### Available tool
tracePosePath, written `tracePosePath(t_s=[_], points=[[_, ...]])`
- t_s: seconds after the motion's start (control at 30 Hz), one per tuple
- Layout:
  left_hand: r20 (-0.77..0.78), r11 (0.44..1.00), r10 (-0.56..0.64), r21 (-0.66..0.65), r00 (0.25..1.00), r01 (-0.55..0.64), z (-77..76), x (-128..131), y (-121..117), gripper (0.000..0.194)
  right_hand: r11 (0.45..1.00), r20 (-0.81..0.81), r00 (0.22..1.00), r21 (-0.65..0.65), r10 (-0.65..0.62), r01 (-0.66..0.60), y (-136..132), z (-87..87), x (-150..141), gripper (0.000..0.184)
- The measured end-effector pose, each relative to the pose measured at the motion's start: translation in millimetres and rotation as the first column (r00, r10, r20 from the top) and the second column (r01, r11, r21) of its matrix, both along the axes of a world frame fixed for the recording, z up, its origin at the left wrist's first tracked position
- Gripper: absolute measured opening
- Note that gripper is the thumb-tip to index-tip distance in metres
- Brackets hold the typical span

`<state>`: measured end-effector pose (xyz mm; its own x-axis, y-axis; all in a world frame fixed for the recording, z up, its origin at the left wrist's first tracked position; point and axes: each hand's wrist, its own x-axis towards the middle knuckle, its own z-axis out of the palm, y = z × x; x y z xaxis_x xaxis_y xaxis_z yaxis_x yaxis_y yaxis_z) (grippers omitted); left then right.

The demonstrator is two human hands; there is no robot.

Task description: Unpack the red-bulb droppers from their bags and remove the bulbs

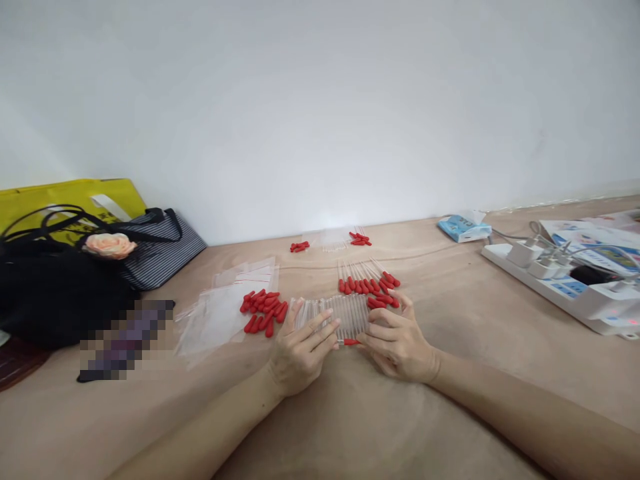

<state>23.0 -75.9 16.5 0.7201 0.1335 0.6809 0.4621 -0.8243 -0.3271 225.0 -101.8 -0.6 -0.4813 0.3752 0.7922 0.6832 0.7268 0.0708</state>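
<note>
A row of clear glass tubes lies side by side between my hands. My left hand reaches over the row's left part, its fingers curved over a glass tube held crosswise at the near edge; most of that tube is hidden under the fingers. A red rubber bulb sits at this tube's right end. My right hand is closed, with thumb and fingers pinched on the bulb. Several loose red bulbs lie just beyond the right fingers. A larger pile of red bulbs is left of my left hand.
Droppers with red bulbs lie fanned behind the tubes. Clear plastic bags are stacked left; a bagged set lies near the wall. A power strip and a tissue pack stand right, bags at left.
</note>
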Motion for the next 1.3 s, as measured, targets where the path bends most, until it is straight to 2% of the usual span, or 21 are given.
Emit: tracePosePath(t_s=[0.17,0.27,0.4,0.47,0.57,0.67,0.73,0.83,0.93,1.07,1.13,1.23,1.3], points=[[0.029,1.000,0.008,-0.010,1.000,-0.008,2.4,-9,1,0.015,1.000,-0.023,1.000,-0.016,-0.021,0.021,1,-3.5,13,0.015],[0.081,0.994,0.095,-0.060,0.992,-0.090,5.6,-21,2,0.015,0.987,-0.083,0.987,-0.089,-0.139,0.132,3,-0.7,26,0.014],[0.218,0.959,0.249,-0.192,0.944,-0.209,10.9,-27,7,0.013,0.977,-0.122,0.977,-0.144,-0.173,0.155,10,4.3,32,0.013],[0.261,0.910,0.348,-0.327,0.901,-0.257,15.4,-28,14,0.018,0.963,-0.144,0.960,-0.161,-0.240,0.217,14,4.9,34,0.016],[0.239,0.783,0.458,-0.565,0.856,-0.261,22.9,-33,27,0.027,0.921,-0.156,0.920,-0.219,-0.360,0.323,20,3.8,40,0.020],[0.165,0.647,0.477,-0.731,0.863,-0.218,27.1,-42,39,0.028,0.888,-0.151,0.895,-0.274,-0.419,0.370,23,2.1,50,0.022],[0.108,0.584,0.477,-0.781,0.872,-0.223,27.8,-45,44,0.027,0.865,-0.135,0.881,-0.302,-0.454,0.400,25,1.1,55,0.022],[-0.021,0.540,0.509,-0.770,0.860,-0.339,28.7,-42,48,0.022,0.816,-0.082,0.855,-0.354,-0.513,0.456,27,0.2,59,0.021],[-0.161,0.509,0.558,-0.708,0.814,-0.489,30.9,-34,50,0.018,0.748,-0.021,0.821,-0.425,-0.570,0.509,28,1.0,63,0.020],[-0.232,0.468,0.617,-0.660,0.752,-0.588,29.7,-28,55,0.025,0.683,0.026,0.798,-0.500,-0.602,0.532,29,3.8,65,0.021],[-0.244,0.484,0.611,-0.638,0.753,-0.599,25.7,-29,58,0.026,0.661,0.042,0.791,-0.523,-0.611,0.538,29,4.4,64,0.021],[-0.220,0.561,0.589,-0.581,0.777,-0.590,19.0,-29,61,0.026,0.647,0.041,0.793,-0.554,-0.607,0.524,30,3.4,61,0.022],[-0.220,0.581,0.588,-0.555,0.778,-0.596,17.0,-29,61,0.026,0.648,0.032,0.806,-0.575,-0.592,0.499,32,2.2,60,0.024]])
